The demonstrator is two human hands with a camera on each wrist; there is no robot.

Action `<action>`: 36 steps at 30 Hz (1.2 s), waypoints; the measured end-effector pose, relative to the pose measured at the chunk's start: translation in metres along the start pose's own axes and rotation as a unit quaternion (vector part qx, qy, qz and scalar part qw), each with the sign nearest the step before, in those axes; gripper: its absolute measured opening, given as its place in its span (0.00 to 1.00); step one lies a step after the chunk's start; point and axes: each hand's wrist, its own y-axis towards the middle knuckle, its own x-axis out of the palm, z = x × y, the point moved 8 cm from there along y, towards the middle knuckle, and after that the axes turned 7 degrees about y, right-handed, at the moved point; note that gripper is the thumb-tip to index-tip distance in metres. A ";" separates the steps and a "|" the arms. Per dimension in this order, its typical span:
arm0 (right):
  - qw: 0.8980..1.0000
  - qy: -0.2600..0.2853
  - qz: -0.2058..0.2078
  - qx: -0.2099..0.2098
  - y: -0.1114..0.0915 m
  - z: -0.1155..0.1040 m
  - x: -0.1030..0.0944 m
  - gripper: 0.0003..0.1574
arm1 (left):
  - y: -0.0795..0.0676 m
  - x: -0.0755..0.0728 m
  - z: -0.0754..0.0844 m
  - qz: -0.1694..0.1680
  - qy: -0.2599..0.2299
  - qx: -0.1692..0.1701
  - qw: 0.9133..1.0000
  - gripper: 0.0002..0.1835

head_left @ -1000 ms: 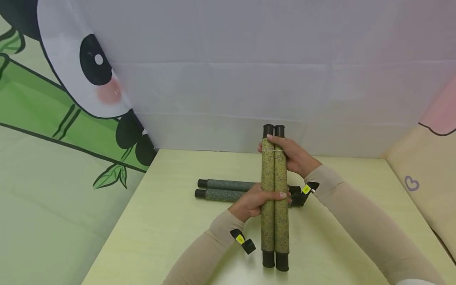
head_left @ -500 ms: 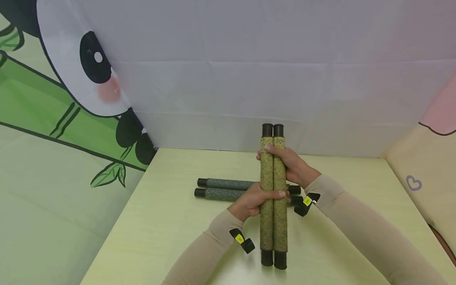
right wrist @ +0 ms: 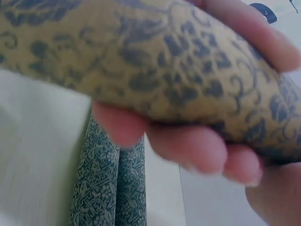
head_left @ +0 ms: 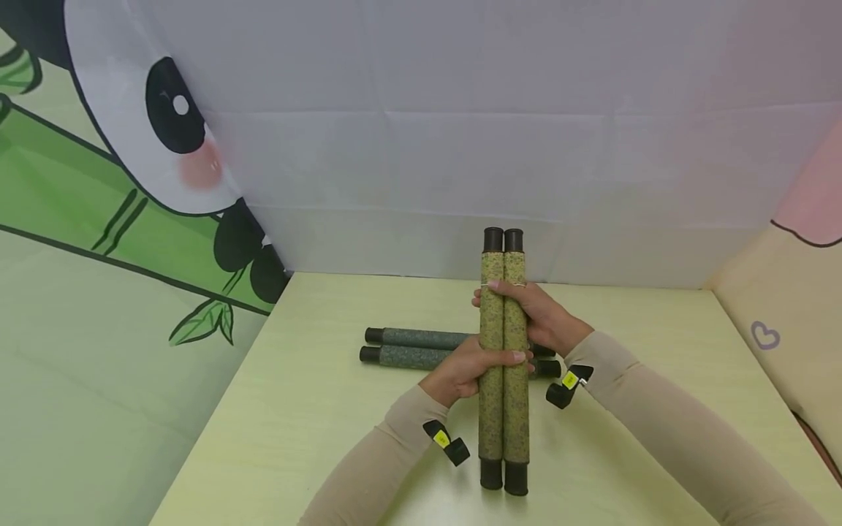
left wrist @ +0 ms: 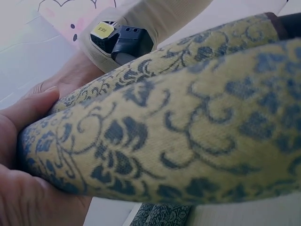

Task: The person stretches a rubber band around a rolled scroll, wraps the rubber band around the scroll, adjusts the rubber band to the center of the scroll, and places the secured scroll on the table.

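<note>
Two yellow rolls with a dark floral pattern and black ends stand side by side in the head view, raised over the table. My left hand grips both around the middle, its thumb lying across the front. Higher up, my right hand holds the pair from the right, thumb over the front and fingertips showing at the left side. A thin white band crosses the rolls at the right thumb, which partly covers it. The right wrist view shows curled fingertips under a yellow roll.
Two dark green patterned rolls with black ends lie crosswise on the pale table, partly hidden behind the yellow pair and my left hand. A printed cloth backdrop rises at the table's back edge.
My right hand has slid down the yellow rolls from near their top ends, and the white band sits slightly lower. My left hand keeps its grip in nearly the same place.
</note>
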 end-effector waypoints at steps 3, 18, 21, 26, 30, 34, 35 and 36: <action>1.000 0.011 0.003 -0.008 -0.001 -0.003 -0.002 0.35 | -0.002 0.000 -0.004 -0.004 -0.002 -0.016 1.000 0.27; 0.998 0.034 0.030 -0.031 -0.003 -0.011 -0.002 0.26 | -0.011 0.005 -0.010 -0.023 -0.004 -0.033 0.999 0.13; 0.998 0.027 0.028 -0.044 -0.007 -0.010 0.001 0.26 | -0.013 0.005 -0.008 -0.025 -0.002 -0.033 0.999 0.15; 0.998 0.017 0.018 -0.056 -0.010 -0.003 0.008 0.30 | -0.017 0.003 -0.004 -0.020 0.005 -0.029 0.999 0.20; 0.998 0.008 0.028 -0.050 -0.014 0.005 0.011 0.30 | -0.020 0.003 0.000 -0.026 0.007 -0.025 0.999 0.20; 0.999 -0.006 0.027 -0.039 -0.019 0.012 0.015 0.28 | -0.024 0.002 0.002 -0.034 0.009 -0.025 0.999 0.18; 0.999 -0.008 0.025 -0.037 -0.019 0.013 0.016 0.28 | -0.024 0.002 0.003 -0.034 0.010 -0.024 0.999 0.18; 0.999 -0.010 0.026 -0.034 -0.020 0.015 0.017 0.29 | -0.025 0.001 0.004 -0.035 0.009 -0.023 0.999 0.18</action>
